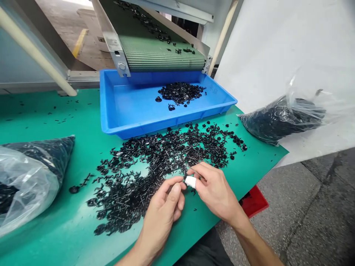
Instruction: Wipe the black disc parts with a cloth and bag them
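My left hand (pixel 165 207) is closed in a pinch at the front edge of a heap of small black plastic parts (pixel 163 155). Its thumb and index fingertip meet at a small dark bit, mostly hidden by the fingers, which looks like one of these parts. Close by on the right, my right hand (pixel 215 188) has its fingers curled, with white tape (pixel 190 181) wrapped around the thumb tip. A thin greyish sliver (pixel 195 170) shows between its thumb and index finger; its kind is unclear. The fingertips of both hands nearly touch over the green tabletop (pixel 191 225).
Behind the heap, a blue tray (pixel 138 129) holds more black parts below a green conveyor belt (pixel 163 55). Clear plastic bags of black parts lie at left (pixel 36 173) and right (pixel 283 118). A red bin (pixel 256 203) stands below the table's right edge.
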Demonstrator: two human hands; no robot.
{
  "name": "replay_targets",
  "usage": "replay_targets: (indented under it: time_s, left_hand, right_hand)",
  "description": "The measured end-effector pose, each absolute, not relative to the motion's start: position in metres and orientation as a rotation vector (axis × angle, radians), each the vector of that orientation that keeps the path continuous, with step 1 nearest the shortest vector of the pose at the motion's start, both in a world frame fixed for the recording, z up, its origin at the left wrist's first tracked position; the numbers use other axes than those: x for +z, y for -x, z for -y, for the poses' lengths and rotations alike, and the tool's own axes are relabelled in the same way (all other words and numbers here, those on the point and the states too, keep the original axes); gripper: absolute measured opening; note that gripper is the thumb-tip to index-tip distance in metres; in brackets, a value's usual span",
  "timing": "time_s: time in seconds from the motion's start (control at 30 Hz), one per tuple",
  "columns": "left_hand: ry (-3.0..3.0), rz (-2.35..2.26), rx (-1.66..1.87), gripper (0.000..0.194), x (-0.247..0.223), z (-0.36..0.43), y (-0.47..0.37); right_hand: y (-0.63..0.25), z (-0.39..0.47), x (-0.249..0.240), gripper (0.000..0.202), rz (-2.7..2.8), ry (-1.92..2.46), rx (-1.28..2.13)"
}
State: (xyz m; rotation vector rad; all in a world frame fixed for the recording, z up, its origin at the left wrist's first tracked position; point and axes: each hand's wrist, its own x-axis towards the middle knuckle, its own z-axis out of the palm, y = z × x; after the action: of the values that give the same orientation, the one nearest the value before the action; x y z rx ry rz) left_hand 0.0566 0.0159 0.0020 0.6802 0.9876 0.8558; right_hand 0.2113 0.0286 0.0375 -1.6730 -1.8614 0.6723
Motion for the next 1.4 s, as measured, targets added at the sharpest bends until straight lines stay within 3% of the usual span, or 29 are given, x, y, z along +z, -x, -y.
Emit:
replay_targets:
  time_s: [0.43, 0.7, 0.97, 1.2, 1.4]
  left_hand:
    - [-0.691, -0.915, 0.858, 0.034, 0.005, -0.018, -0.054]
    - [-0.530, -0.814, 0.857, 0.036, 0.008, -0.020, -0.053]
    - [-0.553, -0.865, 0.881, 0.037, 0.009, -0.019, -0.055]
    - [-0.607, -0.850, 0.845, 0.023, 0.000, -0.017, -0.052]
    - [-0.582, -0.833, 0.914, 0.019, -0.001, -0.018, -0.054]
  right_hand:
    - [-0.199, -0.011, 0.031, 0.019, 1.656, 1.609, 0.783]
    - [-0.200, -0.014, 0.039, 0.036, 1.733, 1.520, 0.801]
    - [-0.204, -0.016, 0.036, 0.032, 1.676, 1.483, 0.837]
    - [-0.204, -0.010, 0.039, 0.033, 1.788, 1.478, 0.886]
    - [-0.206, 0.014, 0.039, 0.043, 1.964, 1.598, 0.514]
